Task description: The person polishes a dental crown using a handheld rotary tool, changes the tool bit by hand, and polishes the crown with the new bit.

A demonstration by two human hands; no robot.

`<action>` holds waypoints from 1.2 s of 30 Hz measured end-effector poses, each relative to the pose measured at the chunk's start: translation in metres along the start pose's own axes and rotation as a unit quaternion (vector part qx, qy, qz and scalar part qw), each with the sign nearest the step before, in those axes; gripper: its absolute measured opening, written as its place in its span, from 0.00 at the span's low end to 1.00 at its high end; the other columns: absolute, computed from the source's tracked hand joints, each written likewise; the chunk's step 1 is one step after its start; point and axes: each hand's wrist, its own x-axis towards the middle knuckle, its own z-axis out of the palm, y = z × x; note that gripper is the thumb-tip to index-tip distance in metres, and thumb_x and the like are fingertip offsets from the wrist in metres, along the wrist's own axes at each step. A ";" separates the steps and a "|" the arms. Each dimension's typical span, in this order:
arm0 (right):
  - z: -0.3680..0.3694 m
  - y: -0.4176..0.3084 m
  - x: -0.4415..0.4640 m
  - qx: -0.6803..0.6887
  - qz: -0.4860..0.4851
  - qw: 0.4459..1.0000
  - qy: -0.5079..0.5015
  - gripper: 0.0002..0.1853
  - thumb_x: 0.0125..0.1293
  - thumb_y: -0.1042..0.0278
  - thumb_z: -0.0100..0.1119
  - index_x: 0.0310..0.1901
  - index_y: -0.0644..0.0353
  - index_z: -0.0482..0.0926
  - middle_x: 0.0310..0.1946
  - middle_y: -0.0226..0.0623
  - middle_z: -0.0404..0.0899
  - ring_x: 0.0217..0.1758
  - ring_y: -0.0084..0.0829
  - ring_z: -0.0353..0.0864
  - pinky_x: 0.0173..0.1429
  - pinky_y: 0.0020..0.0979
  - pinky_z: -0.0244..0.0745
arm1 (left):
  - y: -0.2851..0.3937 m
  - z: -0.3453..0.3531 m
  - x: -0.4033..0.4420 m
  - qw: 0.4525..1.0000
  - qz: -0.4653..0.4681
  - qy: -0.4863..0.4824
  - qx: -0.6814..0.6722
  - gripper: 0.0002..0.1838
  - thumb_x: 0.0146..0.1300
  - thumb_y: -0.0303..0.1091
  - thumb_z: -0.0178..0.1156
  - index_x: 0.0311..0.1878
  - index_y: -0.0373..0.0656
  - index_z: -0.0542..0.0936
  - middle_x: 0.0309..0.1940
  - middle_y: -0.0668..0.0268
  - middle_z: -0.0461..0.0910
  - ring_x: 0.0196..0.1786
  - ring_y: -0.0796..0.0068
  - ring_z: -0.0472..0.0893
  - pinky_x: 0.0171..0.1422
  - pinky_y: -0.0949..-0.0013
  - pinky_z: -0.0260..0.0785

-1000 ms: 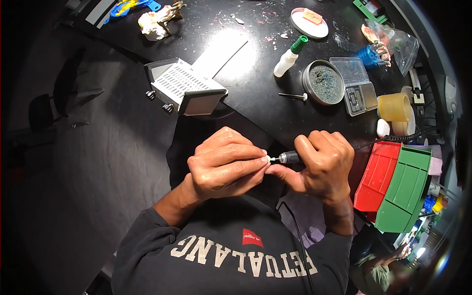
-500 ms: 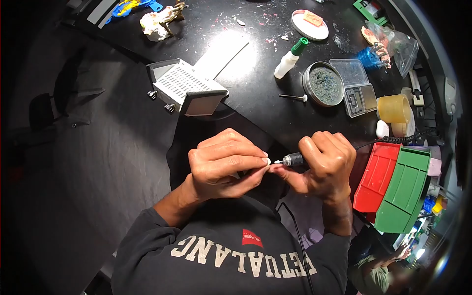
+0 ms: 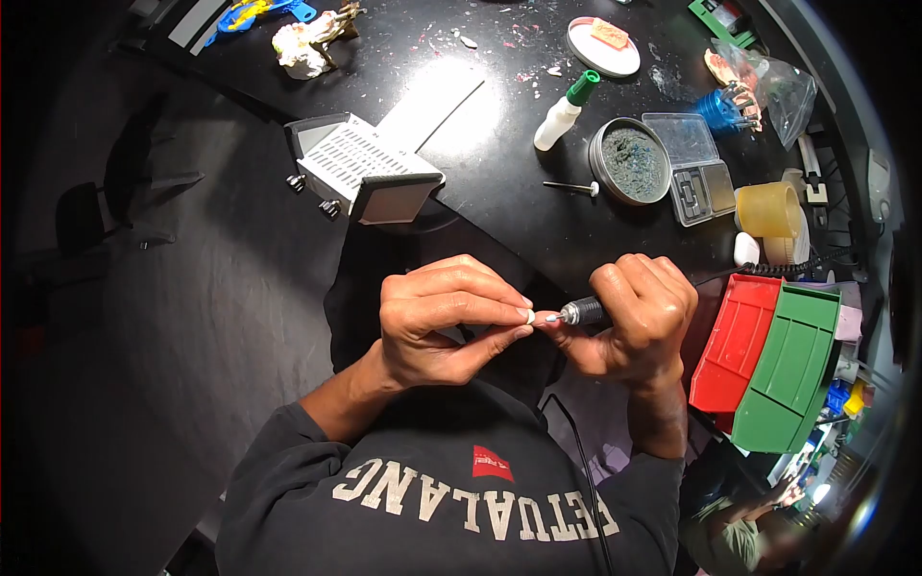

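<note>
Between the thumb and fingertips of my left hand (image 3: 451,317) is a small white piece (image 3: 529,316), mostly hidden by the fingers. My right hand (image 3: 639,322) is wrapped round a dark rotary handpiece (image 3: 584,311), whose metal collar and small pale tip (image 3: 552,318) point left toward the white piece. A narrow gap shows between tip and piece. My right thumb reaches under the tip, close to the left fingertips. Both hands are held over my lap, in front of the dark shirt (image 3: 413,518).
On the black table stand a perforated metal tray (image 3: 360,158), a green-capped bottle (image 3: 559,123), a round tin (image 3: 630,161), a small scale (image 3: 704,190) and a yellow cup (image 3: 768,210). Red (image 3: 738,341) and green bins (image 3: 789,370) lie right. A person (image 3: 735,538) is at the lower right.
The handpiece tip has drawn back to the right from the white piece. My left fingers have shifted slightly right and turned, with a wider opening between thumb and fingers.
</note>
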 end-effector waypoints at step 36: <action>0.001 0.002 -0.002 -0.001 0.016 1.000 -0.019 0.37 0.59 0.28 0.75 0.22 0.54 0.68 0.17 0.32 0.61 0.18 0.38 0.66 0.27 0.39 0.56 | 0.002 0.002 -0.003 0.989 -0.097 0.013 -0.113 0.14 0.51 0.15 0.82 0.41 0.33 0.91 0.35 0.55 0.91 0.38 0.65 0.90 0.45 0.66 0.80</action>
